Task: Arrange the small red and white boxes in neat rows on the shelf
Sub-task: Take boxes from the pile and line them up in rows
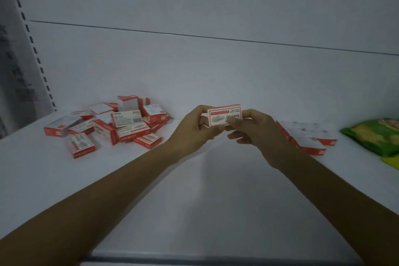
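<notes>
Both my hands are raised over the white shelf (194, 201), meeting on one small red and white box (224, 114). My left hand (194, 127) is clamped on its left end, fingers curled round it. My right hand (257, 134) pinches the lower right edge between thumb and fingertips, the remaining fingers loosely spread below. The box is clear of the shelf, its printed face toward me and the print upside down.

Left of my left hand, well apart from it, lies a heap of boxes (121, 123) of the same kind: unsorted, some flat, some on edge, several leaning on one another.

Just beyond and right of my right hand, partly hidden by my wrist, are flat boxes (308, 136) lying close together on the shelf; blur prevents a count.

Further right, at the frame edge, a green packet (375, 136) rests on the shelf.

Behind both hands stands a plain back panel (194, 71). Far to the left is a slotted upright (32, 49).
</notes>
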Demonstrator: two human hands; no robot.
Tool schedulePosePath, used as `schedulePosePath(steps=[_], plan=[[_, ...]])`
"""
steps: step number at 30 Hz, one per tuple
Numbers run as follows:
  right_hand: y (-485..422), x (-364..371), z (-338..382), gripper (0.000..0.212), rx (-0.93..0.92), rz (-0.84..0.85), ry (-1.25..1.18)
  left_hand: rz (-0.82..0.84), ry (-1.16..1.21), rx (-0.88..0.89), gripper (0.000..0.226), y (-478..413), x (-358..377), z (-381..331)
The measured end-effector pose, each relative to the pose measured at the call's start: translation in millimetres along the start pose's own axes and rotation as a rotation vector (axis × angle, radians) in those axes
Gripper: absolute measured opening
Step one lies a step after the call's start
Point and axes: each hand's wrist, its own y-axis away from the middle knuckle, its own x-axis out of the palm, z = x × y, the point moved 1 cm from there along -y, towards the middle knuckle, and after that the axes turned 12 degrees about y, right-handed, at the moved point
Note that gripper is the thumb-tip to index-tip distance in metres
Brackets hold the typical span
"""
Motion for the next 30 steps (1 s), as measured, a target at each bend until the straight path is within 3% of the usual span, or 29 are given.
schedulePosePath(steps=[5,9,11,17,21,24,27,30], plan=[[-16.9,-21.5,-12.0,0.031,0.015,-0.049,-0.031,-0.042,-0.224,0.084,0.019,-29.0,14.7,8.7],[-27.2,-22.7,-27.0,0.050,0.088,-0.021,-0.336,-0.123,-0.340,0.249,0.028,-31.7,32.9,16.5],[-29.2,-17.7,-29.8,0.042,0.106,0.010,-0.416,-0.176,-0.402,0.282,0.032,-29.0,38.0,22.4],[-40.2,-11.9,-10.5,0.032,-0.113,-0.135,0.026,-0.181,-0.569,0.207,0.042,-27.2,31.3,30.2],[-54.3,-7.1,-15.9,0.030,-0.213,-0.151,0.347,-0.087,-0.690,0.128,0.042,-27.5,28.8,39.0],[-61.1,-5.5,-28.4,0.037,-0.265,-0.128,0.615,-0.043,-0.873,0.038,0.069,-27.7,24.8,47.3],[-63.6,-1.3,-39.8,0.045,-0.316,-0.040,0.845,-0.153,-0.793,0.077,0.101,-27.8,23.1,50.1],[-62.1,-5.3,-44.3,0.053,-0.345,0.038,0.806,-0.039,-0.779,0.216,0.081,-27.6,24.0,54.6]])
